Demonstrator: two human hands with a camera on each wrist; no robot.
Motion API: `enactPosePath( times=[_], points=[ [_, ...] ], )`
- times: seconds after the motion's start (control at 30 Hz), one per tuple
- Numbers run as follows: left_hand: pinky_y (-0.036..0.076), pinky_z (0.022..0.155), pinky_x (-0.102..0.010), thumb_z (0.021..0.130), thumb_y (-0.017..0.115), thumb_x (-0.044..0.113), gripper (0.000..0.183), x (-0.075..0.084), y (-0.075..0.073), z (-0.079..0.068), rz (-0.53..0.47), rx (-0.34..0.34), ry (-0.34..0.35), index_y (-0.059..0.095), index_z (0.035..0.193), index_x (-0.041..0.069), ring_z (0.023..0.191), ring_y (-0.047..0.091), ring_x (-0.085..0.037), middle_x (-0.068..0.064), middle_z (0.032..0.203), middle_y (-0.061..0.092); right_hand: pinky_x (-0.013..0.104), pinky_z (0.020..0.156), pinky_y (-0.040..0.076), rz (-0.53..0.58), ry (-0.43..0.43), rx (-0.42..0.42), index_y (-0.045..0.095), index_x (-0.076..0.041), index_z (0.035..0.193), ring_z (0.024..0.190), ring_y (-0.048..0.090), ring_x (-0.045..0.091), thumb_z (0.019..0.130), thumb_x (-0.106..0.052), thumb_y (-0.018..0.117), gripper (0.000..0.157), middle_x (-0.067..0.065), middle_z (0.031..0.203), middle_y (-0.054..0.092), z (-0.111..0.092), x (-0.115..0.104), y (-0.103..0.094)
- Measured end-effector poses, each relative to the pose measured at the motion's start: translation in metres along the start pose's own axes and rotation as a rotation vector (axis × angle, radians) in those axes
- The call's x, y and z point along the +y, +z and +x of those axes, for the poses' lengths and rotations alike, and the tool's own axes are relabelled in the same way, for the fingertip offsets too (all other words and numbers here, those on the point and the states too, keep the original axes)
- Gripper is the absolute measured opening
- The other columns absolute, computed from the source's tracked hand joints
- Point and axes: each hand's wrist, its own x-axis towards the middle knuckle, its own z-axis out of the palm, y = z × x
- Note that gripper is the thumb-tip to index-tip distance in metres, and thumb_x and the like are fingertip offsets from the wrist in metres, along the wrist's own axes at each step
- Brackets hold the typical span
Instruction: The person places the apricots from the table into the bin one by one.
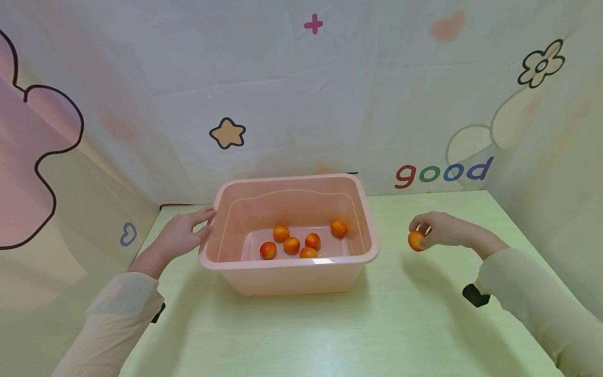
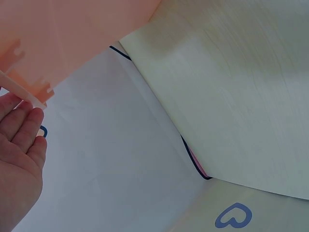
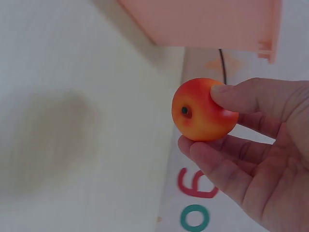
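Note:
In the head view my right hand [image 1: 440, 229] pinches a small red-orange apple [image 1: 415, 241] above the table, to the right of a pink plastic bin [image 1: 292, 280]. The right wrist view shows this apple [image 3: 200, 113] between the thumb and fingers of the right hand [image 3: 260, 145], its stem dimple facing left. My left hand [image 1: 181, 234] touches the bin's left rim with outstretched fingers. Those fingertips meet the rim's edge in the left wrist view, where the left hand [image 2: 19, 150] shows its palm side; the thumb is hidden there. Several similar apples [image 1: 291, 245] lie on the bin's floor.
The bin stands on a pale green table [image 1: 301, 335], near its back edge. A printed cloth backdrop [image 1: 292, 104] rises behind and at both sides, with a star, a flower and the word "good" on it.

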Motion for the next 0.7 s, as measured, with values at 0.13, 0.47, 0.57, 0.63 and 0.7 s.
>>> enactPosePath(
  times=[0.13,0.47,0.57,0.63,0.7],
  points=[
    [0.032,0.095,-0.058,0.09,0.046,0.026,0.049,0.001,0.0,0.0,-0.011,-0.004,-0.005,0.036,0.134,0.006,0.124,0.034,-0.041,-0.015,0.14,0.034,0.036,0.076,0.05,-0.04,-0.042,0.041,0.055,-0.002,0.107,0.086,0.054,0.02,0.077,-0.009,0.06,0.03,0.008,0.095,0.059,0.002,-0.017,-0.015],
    [0.036,0.093,-0.055,0.09,0.047,0.023,0.048,0.0,0.0,0.0,0.001,0.011,0.012,0.038,0.133,0.005,0.121,0.038,-0.04,-0.014,0.139,0.036,0.033,0.074,0.051,-0.122,-0.112,0.104,0.055,-0.003,0.11,0.09,0.052,0.023,0.077,-0.007,0.06,0.033,0.009,0.098,0.058,0.007,-0.061,-0.041],
    [0.035,0.093,-0.056,0.09,0.047,0.023,0.048,0.001,-0.001,-0.001,-0.004,0.013,0.013,0.038,0.133,0.004,0.121,0.037,-0.041,-0.014,0.139,0.036,0.033,0.073,0.051,-0.141,-0.14,0.11,0.056,-0.003,0.107,0.089,0.053,0.023,0.077,-0.006,0.06,0.031,0.009,0.096,0.058,0.01,-0.074,-0.047],
    [0.036,0.093,-0.055,0.09,0.047,0.024,0.048,0.002,-0.001,-0.002,-0.005,0.016,0.021,0.039,0.133,0.004,0.121,0.038,-0.041,-0.015,0.138,0.036,0.033,0.074,0.051,-0.15,-0.154,0.108,0.057,-0.002,0.107,0.088,0.053,0.023,0.077,-0.004,0.06,0.03,0.01,0.096,0.058,0.012,-0.083,-0.05],
    [0.037,0.092,-0.054,0.09,0.047,0.024,0.047,0.002,-0.001,-0.002,-0.003,0.023,0.031,0.039,0.132,0.003,0.12,0.039,-0.041,-0.015,0.138,0.037,0.034,0.076,0.051,-0.154,-0.155,0.095,0.057,-0.002,0.106,0.087,0.054,0.023,0.077,-0.003,0.06,0.029,0.01,0.096,0.058,0.015,-0.092,-0.053]
  ],
)
